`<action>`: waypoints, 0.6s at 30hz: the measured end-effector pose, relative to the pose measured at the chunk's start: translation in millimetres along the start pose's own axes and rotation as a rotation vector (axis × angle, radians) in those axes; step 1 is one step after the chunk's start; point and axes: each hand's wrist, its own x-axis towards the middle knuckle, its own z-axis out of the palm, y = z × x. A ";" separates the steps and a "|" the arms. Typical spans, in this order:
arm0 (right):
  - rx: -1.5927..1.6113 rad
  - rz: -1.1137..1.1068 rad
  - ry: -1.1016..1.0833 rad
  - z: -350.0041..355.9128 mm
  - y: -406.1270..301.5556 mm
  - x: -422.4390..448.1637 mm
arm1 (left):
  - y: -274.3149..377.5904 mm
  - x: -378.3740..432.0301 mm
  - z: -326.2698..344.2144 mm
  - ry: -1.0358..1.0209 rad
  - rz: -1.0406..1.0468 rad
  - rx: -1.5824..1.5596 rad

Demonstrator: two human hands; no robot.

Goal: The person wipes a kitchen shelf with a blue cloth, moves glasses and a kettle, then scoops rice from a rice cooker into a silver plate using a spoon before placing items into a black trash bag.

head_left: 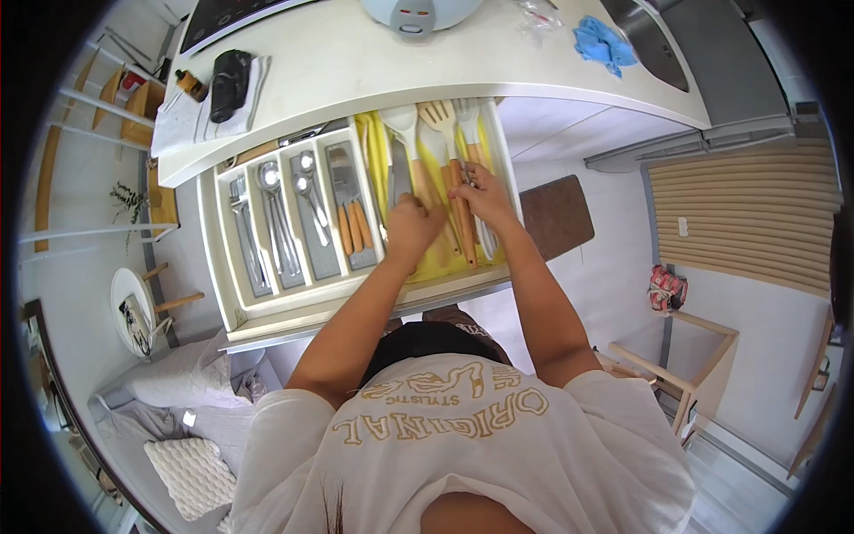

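Note:
An open white drawer (510, 153) lies before me, its right section lined with yellow cloth (490, 265). My left hand (415, 228), blurred, is curled over the lower part of a white-headed spoon (400, 120) with a wooden handle; its fingertips are partly hidden. Right of it, my right hand (490, 197) has thumb and fingers at the wooden handle of a beige fork-shaped utensil (438, 115). Between the hands lies a pale spoon (434, 143). A grey blade-like utensil (399, 175) is left of these, and a light slotted utensil (468, 115) is behind my right hand.
A white cutlery tray (303, 200) on the drawer's left holds forks (245, 233), spoons (270, 177) and wooden-handled knives (350, 220). The countertop (373, 70) overhangs the drawer's back. On it are a black object (230, 87), a dropper bottle (191, 87) and a blue cloth (602, 47).

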 end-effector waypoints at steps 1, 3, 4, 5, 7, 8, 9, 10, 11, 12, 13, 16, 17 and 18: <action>0.004 -0.003 -0.022 4.5 -5.4 -2.8 | -2.5 -1.0 5.1 0.017 -0.015 0.004; -0.456 -0.134 0.120 12.3 -18.7 -10.4 | -9.4 1.1 21.6 0.097 0.079 0.202; -0.555 -0.058 0.174 17.4 -25.3 -12.0 | -12.4 1.6 25.7 0.111 0.068 0.204; -0.553 -0.070 0.158 22.8 -31.8 -15.1 | -16.4 1.9 28.2 0.072 0.006 0.236; -0.732 -0.108 0.362 31.2 -44.0 -23.0 | -18.5 -4.1 17.8 0.038 -0.071 0.269; -0.733 -0.176 0.427 33.8 -52.3 -25.7 | -17.6 -13.2 8.2 0.026 0.036 0.296; -0.729 -0.182 0.413 38.0 -60.4 -29.8 | -13.7 -22.1 -6.9 0.023 0.085 0.311; -0.664 -0.171 0.337 42.0 -67.1 -32.9 | -10.5 -29.5 -21.2 0.019 0.135 0.325; -0.600 -0.160 0.260 46.8 -74.0 -35.8 | -15.0 -35.8 -44.5 0.171 0.181 0.311; -0.539 -0.162 0.189 58.4 -85.5 -40.2 | -21.8 -39.2 -69.1 0.318 0.238 0.299; -0.535 -0.166 0.184 73.4 -95.0 -41.2 | -35.5 -36.5 -95.6 0.347 0.150 0.386; -0.622 -0.220 -0.058 127.3 -115.0 -38.5 | -98.7 -25.1 -171.1 0.487 -0.088 0.699; -0.644 -0.254 -0.071 148.3 -117.6 -34.0 | -114.9 -24.4 -184.8 0.586 -0.083 0.682; -0.643 -0.255 -0.074 167.2 -118.4 -28.2 | -122.2 -22.3 -193.3 0.522 -0.121 0.702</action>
